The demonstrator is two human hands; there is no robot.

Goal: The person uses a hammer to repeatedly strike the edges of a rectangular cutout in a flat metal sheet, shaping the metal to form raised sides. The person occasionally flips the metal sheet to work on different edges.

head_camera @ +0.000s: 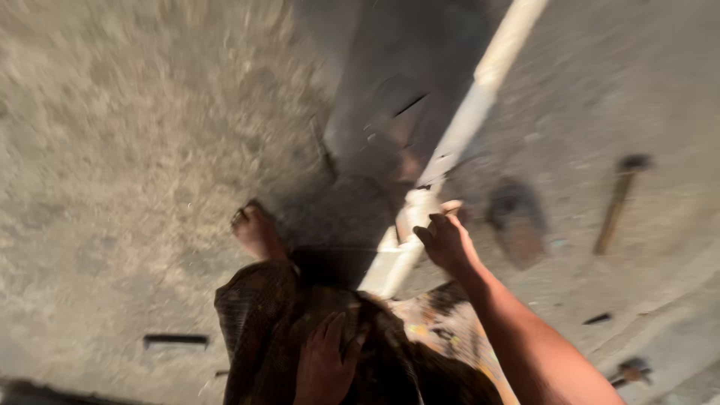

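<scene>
Item: 1 long white pipe (457, 135), pale, straight, with a thicker joint near its lower end; it lies slanting across the concrete floor (112, 150), from top right down to the person's lap.

Right hand (446, 241): fingers curled around the pipe at the joint, gripping it.

Left hand (326, 364): laid flat, fingers spread, on the dark patterned cloth (255, 315) over the knee; holds nothing.

Bare foot (253, 229): left of the pipe.

Hammer (619, 199), wooden handle: well apart, right.

Dark flat bar (175, 340): lower left.

No packages or labels discernible; picture blurred.
</scene>
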